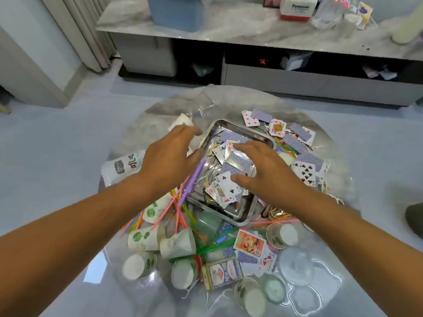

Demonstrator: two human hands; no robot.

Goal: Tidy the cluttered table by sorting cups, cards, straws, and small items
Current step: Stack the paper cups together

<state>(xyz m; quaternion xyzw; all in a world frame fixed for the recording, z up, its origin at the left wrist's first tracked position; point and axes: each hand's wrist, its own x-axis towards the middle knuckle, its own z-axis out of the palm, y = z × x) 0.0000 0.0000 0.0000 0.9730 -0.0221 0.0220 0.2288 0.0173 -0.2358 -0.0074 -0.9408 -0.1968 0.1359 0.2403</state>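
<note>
Round glass table [128, 294], seen from above, strewn with the items to be sorted. At centre, a steel tray [246, 213] heaped with playing cards [226, 184], presumably serving as the collecting point for cards.

Right hand [265, 170] over the tray, fingers spread and thumb lying on a clubs card, apparently gathering or pressing the pile; no closed grasp visible.

Left hand [169, 154] at the tray's left rim, with a purple straw [193, 179] emerging beneath it. Fingertips blurred, so grip on the straw cannot be told.

Near left: paper cups [146, 239] tipped on their sides among pink, orange and green straws [174, 213]. Near centre: a card box [223, 272] and loose cards [250, 244]. Far right: further scattered cards [304, 170]. Right of the tray: rubber bands [275, 212].

Sorting judged barely begun, most categories still mixed.
</note>
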